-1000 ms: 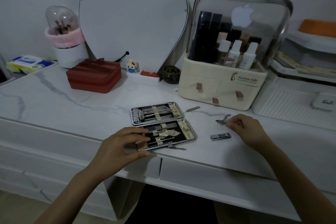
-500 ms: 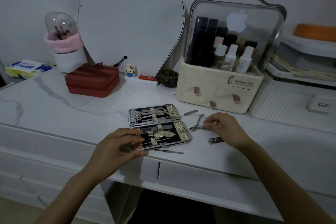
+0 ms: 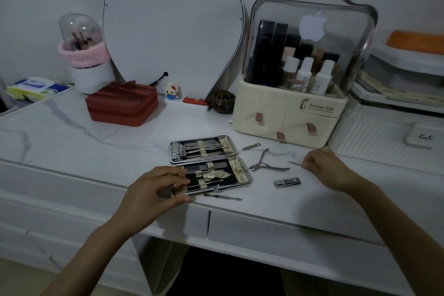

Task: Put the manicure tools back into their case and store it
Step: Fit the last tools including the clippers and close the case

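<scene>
We see the nipper (image 3: 264,163) now dropped on the table (image 3: 72,137) beside the open case (image 3: 211,166). The right hand (image 3: 324,167) has moved on, fingers pinching what looks like a thin pick (image 3: 296,163). The left hand (image 3: 156,187) still grips the case's corner. Several tools remain out.

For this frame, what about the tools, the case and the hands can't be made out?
Head view only, dim light:
- Left end of the case: covered by the left hand.
- Thin tool pinched by the right hand: only its tip shows; type unclear.
- Tools strapped in the case: too small and dark to name.
- Tool in front of the case: too small to identify.
- Which slots are free: unclear.
</scene>
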